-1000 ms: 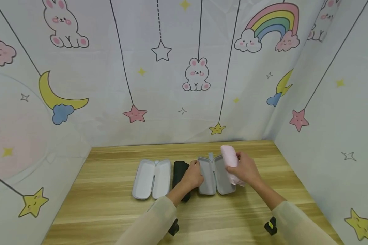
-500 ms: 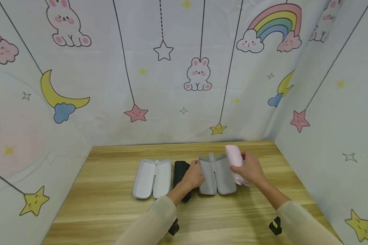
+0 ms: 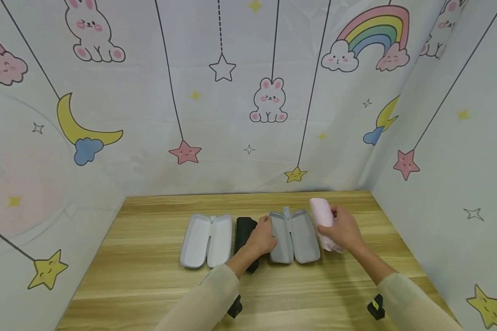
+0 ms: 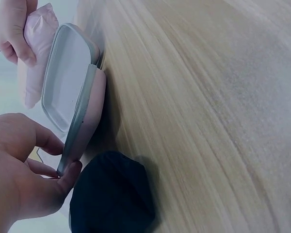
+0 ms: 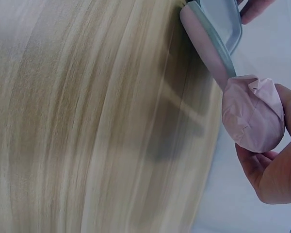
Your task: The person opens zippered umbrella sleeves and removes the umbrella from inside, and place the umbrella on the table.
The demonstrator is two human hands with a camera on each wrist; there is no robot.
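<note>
A pink folded umbrella (image 3: 322, 214) is in my right hand (image 3: 343, 227), thumb on one side and fingers on the other. It is tilted just right of an opened case with a grey lining (image 3: 306, 243). In the right wrist view, the umbrella's gathered fabric end (image 5: 252, 114) overlaps the case's pink outer shell (image 5: 203, 46). My left hand (image 3: 262, 236) pinches the left rim of that case between thumb and fingers, as the left wrist view shows. Partly hidden under my left forearm lies a black fabric-covered roll (image 3: 243, 230).
Left of the black roll, a second opened case with a white lining (image 3: 194, 243) lies on the wooden table (image 3: 149, 280). A printed cloth backdrop (image 3: 223, 110) rises behind the table and along both sides. Each wrist carries a small black device (image 3: 376, 307).
My right hand has moved right with the pink umbrella, from over the grey-lined case's right half to beside it. My left hand keeps its hold on the rim.
</note>
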